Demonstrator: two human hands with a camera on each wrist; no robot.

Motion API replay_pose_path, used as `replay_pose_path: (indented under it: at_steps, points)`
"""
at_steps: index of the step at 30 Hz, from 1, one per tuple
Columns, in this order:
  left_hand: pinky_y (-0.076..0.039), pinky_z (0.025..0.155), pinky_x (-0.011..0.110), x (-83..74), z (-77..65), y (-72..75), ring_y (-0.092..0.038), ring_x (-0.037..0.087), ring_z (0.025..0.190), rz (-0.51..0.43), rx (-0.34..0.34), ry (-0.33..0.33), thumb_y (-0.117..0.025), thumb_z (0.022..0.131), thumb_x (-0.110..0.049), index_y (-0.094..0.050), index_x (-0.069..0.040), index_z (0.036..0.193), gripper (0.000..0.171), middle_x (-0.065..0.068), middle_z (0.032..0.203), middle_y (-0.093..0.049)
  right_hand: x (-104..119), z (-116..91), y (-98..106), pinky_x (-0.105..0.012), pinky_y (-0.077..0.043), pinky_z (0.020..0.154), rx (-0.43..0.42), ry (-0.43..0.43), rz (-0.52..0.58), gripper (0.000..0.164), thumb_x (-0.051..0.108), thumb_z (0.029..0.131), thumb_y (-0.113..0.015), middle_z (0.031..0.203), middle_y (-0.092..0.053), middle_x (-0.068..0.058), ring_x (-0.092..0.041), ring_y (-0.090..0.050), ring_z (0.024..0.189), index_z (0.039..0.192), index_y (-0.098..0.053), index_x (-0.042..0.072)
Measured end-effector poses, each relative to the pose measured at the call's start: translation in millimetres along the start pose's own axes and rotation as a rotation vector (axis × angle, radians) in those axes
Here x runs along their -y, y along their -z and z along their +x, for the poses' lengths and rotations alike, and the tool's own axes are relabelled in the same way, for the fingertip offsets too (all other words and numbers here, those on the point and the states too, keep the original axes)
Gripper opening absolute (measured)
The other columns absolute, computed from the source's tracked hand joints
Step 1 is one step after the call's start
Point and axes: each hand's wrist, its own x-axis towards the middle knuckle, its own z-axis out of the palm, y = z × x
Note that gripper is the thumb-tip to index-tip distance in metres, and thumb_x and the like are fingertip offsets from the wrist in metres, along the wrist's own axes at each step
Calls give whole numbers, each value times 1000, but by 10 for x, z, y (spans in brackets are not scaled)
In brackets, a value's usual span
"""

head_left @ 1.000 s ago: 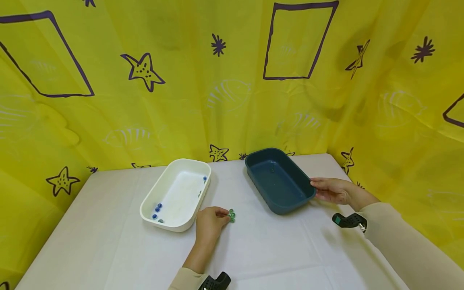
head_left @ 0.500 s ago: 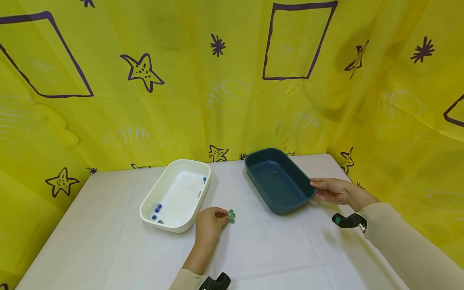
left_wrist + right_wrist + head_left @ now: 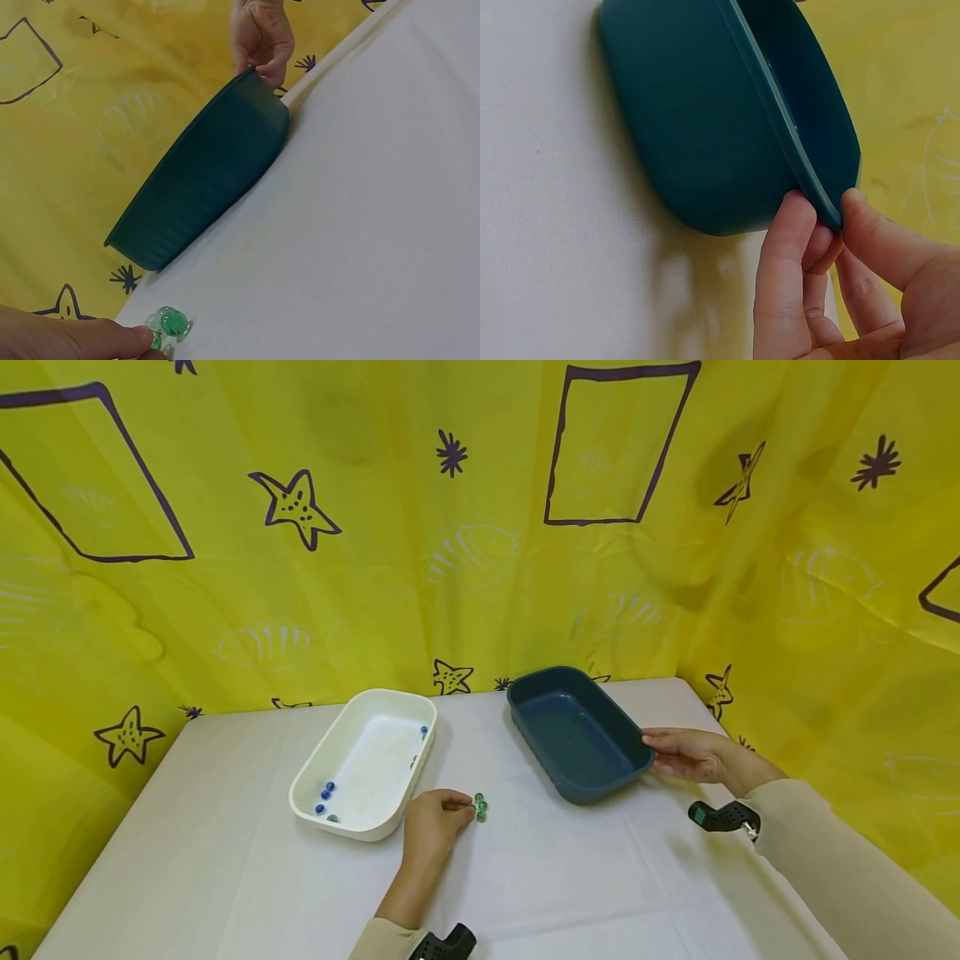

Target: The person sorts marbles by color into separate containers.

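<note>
My left hand [image 3: 435,822] rests low over the white cloth, thumb and forefinger closing at the side of a small cluster of green glass marbles [image 3: 481,807]. From the left wrist, the fingertips [image 3: 139,339] partly cover one marble, while a bigger-looking one [image 3: 174,322] sits just beyond them. My right hand [image 3: 693,755] pinches the near right corner of a dark teal plastic bin [image 3: 600,781], thumb on the inside of the rim and fingers underneath outside, as the right wrist view shows. A small marble [image 3: 582,716] lies inside that bin.
Left of the left hand stands a white bin [image 3: 300,777] holding several blue marbles [image 3: 326,794] and a few greenish ones [image 3: 332,818]. A yellow patterned curtain [image 3: 375,593] hangs along the back and sides of the cloth-covered table [image 3: 570,893].
The marble inside the teal bin has rolled a little to the right across its floor. Both hands, the bins and the green cluster stay practically where they were.
</note>
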Motion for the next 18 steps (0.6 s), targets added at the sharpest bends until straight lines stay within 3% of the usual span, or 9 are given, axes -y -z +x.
replay_pose_path:
  at_steps: [18]
  points:
    - [-54,64,19,32,21,5,-63,5,69,-138,58,120,-80,76,-11,-78,-8,86,10,1,76,-73,-12,8,0,-24,-60,78,-9,2,-1,25,7,102,-51,84,-71,-1,-11,-70,74,90,-70,18]
